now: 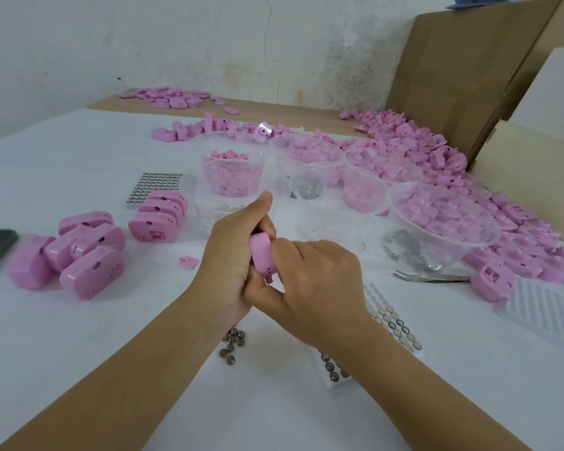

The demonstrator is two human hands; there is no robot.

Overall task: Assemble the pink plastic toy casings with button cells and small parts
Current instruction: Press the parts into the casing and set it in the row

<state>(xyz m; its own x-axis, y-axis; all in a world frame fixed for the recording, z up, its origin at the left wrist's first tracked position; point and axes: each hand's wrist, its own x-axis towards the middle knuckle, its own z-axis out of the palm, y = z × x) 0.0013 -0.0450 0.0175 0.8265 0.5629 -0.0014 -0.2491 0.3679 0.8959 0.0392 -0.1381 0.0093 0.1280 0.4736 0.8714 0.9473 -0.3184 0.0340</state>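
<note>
One pink casing (260,252), left hand (230,258) curled round it, right hand (319,281) pinching its lower edge

We can read no text, label, brand or number here: the pink casings (92,278), the cardboard boxes (453,76) and the clear bowls (392,206) show no lettering that we can make out.
</note>
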